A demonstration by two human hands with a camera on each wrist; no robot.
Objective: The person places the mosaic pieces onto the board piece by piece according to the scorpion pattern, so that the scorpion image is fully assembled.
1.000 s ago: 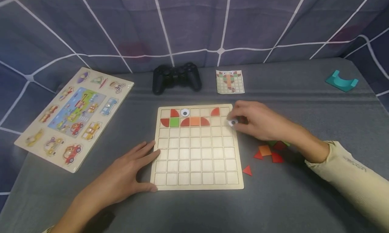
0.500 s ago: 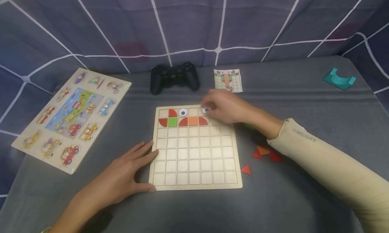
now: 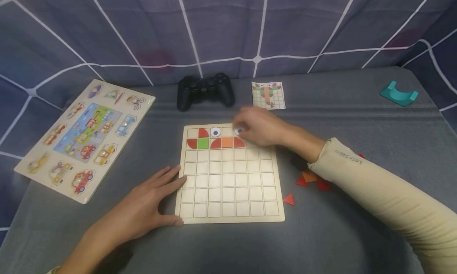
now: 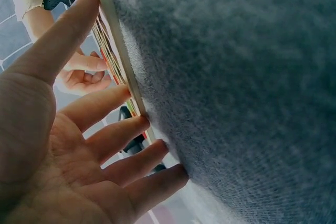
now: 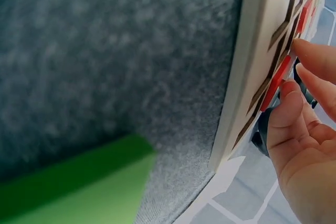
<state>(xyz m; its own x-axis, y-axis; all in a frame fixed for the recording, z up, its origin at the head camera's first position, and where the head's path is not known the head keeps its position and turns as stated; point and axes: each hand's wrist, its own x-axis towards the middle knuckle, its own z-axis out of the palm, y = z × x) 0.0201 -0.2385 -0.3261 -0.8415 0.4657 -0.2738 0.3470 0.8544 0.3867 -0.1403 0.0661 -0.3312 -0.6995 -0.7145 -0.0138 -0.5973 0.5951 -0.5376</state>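
- The lower frame is filled by a grey surface (image 3: 232,248), the upper part by a dark blue cloth (image 3: 228,31) lined in white.
- At the centre a wooden grid board (image 3: 227,180) is laid flat; its upper rows are partly filled with red, green and orange pieces.
- The far left is occupied by a vehicle puzzle (image 3: 80,135).
- At lower left, the board's left edge is touched by the left hand (image 3: 150,196), its fingers straight and spread, nothing gripped.
- Above the board's upper right, the right hand (image 3: 258,126) is narrowed to a pinch.
- A black controller (image 3: 206,92) and a pattern card (image 3: 268,95) are set at upper centre.
- Right of the board, a red triangle (image 3: 289,199) is seen.
- An eye disc (image 3: 238,131) is pinched over the top row; whether it is seated cannot be told.
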